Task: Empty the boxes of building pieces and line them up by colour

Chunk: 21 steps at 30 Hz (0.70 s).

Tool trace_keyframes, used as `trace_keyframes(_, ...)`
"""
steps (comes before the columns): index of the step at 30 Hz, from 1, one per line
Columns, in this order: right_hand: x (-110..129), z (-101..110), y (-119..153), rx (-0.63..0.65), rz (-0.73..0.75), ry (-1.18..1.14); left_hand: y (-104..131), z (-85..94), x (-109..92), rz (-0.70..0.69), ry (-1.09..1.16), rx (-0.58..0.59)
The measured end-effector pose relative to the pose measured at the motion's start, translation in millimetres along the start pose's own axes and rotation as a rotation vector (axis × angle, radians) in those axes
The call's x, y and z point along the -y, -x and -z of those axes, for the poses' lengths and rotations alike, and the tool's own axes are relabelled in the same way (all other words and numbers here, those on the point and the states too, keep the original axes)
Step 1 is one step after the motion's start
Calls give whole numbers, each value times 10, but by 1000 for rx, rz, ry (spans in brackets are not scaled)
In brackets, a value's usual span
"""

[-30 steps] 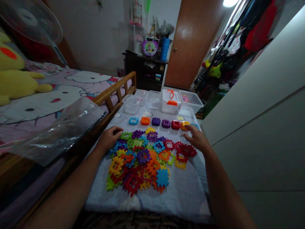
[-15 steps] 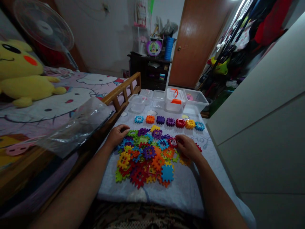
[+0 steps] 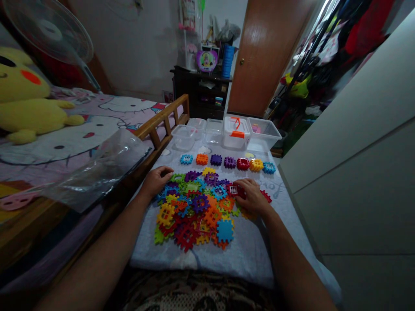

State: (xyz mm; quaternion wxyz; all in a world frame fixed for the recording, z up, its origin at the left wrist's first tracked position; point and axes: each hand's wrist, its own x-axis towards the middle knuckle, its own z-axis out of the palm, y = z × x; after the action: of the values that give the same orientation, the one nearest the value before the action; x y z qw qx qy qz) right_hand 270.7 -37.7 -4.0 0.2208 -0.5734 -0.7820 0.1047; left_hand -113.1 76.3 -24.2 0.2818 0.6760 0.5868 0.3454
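A heap of interlocking waffle blocks [image 3: 201, 203] in many colours, with notched edges, lies on the cloth in front of me. At its far left edge rests my left hand [image 3: 156, 180], fingers loosely bent and apart, with nothing visible in them. On the right side of the heap, my right hand [image 3: 251, 195] has its fingers closed on a red waffle block [image 3: 233, 189] with a white lattice window. The fingers cover part of that block. Another red block [image 3: 266, 196] lies just beyond this hand. A blue solid block [image 3: 225, 230] sits at the heap's near right.
Behind the heap runs a row of assembled blocks, among them an orange one [image 3: 202, 159] and a yellow one [image 3: 256, 165]. Clear plastic bins [image 3: 183, 137] and a lidded box with orange clips [image 3: 236, 136] stand farther back. A wooden bed rail [image 3: 162, 116] borders the left.
My right hand's fingers have shifted and now lie farther over the red block. My left hand stays at the heap's edge. The whole view has moved slightly.
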Motion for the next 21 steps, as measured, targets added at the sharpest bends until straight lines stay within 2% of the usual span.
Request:
trace_keyframes(4, -84, 43, -6, -130, -40, -27, -3, 1, 6, -7, -23, -12)
trace_keyframes(7, -203, 95, -3, -273, -133, -41, -7, -3, 27, -13, -37, -16)
trace_keyframes(9, -259, 103, -6, -317, -189, -22, -8, -6, 35, -14, -38, -19)
trace_keyframes(16, -216, 30, -50, -200, -303, 117, 10, 6, -17, 16, -23, -25)
trace_keyframes(21, -191, 173, 57, -66, -285, 194, 4, 8, 3, 18, -32, -28)
